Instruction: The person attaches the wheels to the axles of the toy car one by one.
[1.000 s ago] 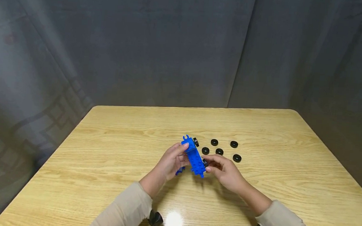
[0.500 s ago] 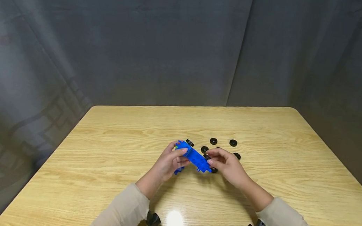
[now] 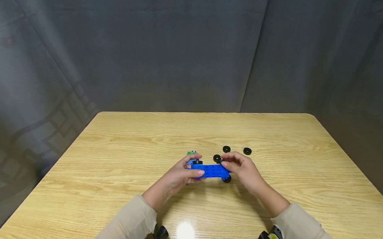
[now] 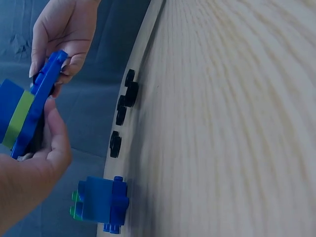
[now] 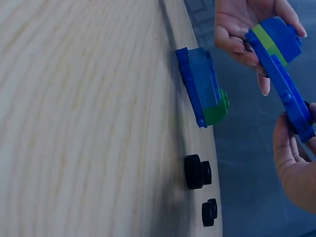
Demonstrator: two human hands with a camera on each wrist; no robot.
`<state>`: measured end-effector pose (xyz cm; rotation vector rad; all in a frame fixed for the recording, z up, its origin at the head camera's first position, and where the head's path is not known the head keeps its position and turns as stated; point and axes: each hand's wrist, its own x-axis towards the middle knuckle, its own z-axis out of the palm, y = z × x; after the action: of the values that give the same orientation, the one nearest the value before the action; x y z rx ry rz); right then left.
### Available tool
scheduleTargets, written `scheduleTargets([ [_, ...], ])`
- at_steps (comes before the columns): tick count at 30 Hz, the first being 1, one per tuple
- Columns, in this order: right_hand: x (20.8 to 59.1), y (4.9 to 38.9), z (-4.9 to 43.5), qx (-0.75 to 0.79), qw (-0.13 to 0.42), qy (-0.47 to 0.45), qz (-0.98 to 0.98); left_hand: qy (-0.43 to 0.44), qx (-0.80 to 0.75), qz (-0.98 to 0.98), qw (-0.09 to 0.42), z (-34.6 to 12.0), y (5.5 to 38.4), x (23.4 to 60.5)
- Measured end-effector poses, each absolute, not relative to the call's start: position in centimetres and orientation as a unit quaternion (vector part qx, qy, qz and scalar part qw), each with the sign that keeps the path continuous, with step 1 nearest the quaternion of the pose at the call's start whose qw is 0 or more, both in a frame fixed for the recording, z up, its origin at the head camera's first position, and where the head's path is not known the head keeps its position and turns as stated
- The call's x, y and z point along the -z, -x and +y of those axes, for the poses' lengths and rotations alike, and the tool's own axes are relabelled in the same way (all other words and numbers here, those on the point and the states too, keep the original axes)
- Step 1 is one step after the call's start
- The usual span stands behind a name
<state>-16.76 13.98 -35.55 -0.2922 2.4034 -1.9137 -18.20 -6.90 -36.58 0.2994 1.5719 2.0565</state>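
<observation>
My left hand [image 3: 175,177] grips a blue toy vehicle base [image 3: 212,171], its studded face toward the head camera. A black wheel [image 3: 197,162] sits along its upper edge. In the left wrist view, a yellow-green layer [image 4: 19,118] and a blue block sit on the base. My right hand [image 3: 246,171] pinches at the base's right end, where a second black wheel [image 3: 219,161] shows by the fingertips, partly covered. Another wheel [image 3: 227,179] shows below that end; whether it is attached, I cannot tell.
Loose black wheels [image 3: 226,149] lie on the wooden table [image 3: 126,152] beyond my right hand, which hides some of them. A second blue and green block build [image 4: 101,200] stands on the table behind my left hand. Grey curtains [image 3: 156,50] surround the table.
The blue base has turned from a steep slant to nearly level, its right end swinging up and right. My right hand has moved slightly up and right with it, covering loose wheels.
</observation>
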Motion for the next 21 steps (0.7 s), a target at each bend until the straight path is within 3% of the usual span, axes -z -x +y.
scheduleTargets([
  [21,35.59,17.57,13.84,0.617,0.043,0.121,0.776,-0.155,-0.713,0.597,0.333,-7.12,18.26,36.83],
])
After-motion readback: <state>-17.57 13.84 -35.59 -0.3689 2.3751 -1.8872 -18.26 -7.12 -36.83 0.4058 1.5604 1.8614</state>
